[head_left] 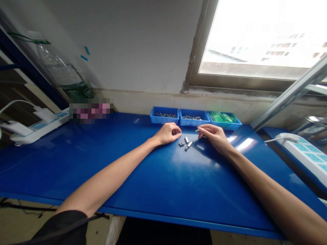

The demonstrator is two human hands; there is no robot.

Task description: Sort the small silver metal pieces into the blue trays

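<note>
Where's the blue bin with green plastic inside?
In the head view, the blue bin is right of centre at the far edge of the table, rightmost of three, next to the middle bin, beyond the right hand.

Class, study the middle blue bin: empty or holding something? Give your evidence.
Holding something: small grey parts show inside the middle blue bin, seen over its front wall. How deep they lie, I cannot tell.

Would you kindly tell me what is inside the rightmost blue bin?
Green plastic shows inside the bin. Whatever lies beneath it is covered, so I cannot say whether anything else is in there.
</note>
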